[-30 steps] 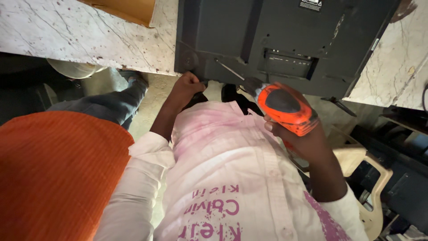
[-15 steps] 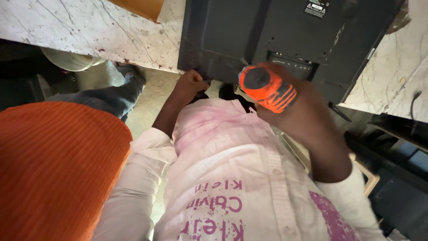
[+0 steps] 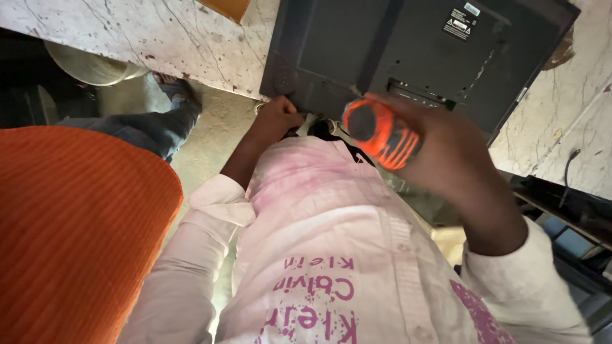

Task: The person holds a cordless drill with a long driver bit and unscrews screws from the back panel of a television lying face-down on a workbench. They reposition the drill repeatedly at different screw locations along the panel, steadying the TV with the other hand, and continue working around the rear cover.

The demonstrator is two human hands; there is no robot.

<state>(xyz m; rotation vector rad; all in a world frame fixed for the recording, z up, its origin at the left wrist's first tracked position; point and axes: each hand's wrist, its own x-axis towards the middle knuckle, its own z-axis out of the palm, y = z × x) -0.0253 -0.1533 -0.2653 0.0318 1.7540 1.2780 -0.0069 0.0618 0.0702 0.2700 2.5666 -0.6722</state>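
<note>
A black flat-screen set (image 3: 408, 57) lies back-side up on a marble table (image 3: 127, 32), overhanging its near edge. My right hand (image 3: 446, 159) is wrapped around the orange-and-black handle of a screwdriver (image 3: 376, 134), held just below the set's lower edge with the butt end facing the camera; its tip is hidden. My left hand (image 3: 277, 118) is curled at the set's lower left corner, touching its edge. What the left fingers hold, if anything, is hidden.
An orange ribbed cushion or seat (image 3: 76, 229) fills the left. Beyond it are another person's blue-trousered leg and sandalled foot (image 3: 159, 114) on the floor. More marble surface (image 3: 567, 127) and dark equipment (image 3: 567, 216) lie at the right.
My right hand has swung the screwdriver left and up toward the set's lower edge, turning its butt end toward the camera. The left hand has stayed at the corner.
</note>
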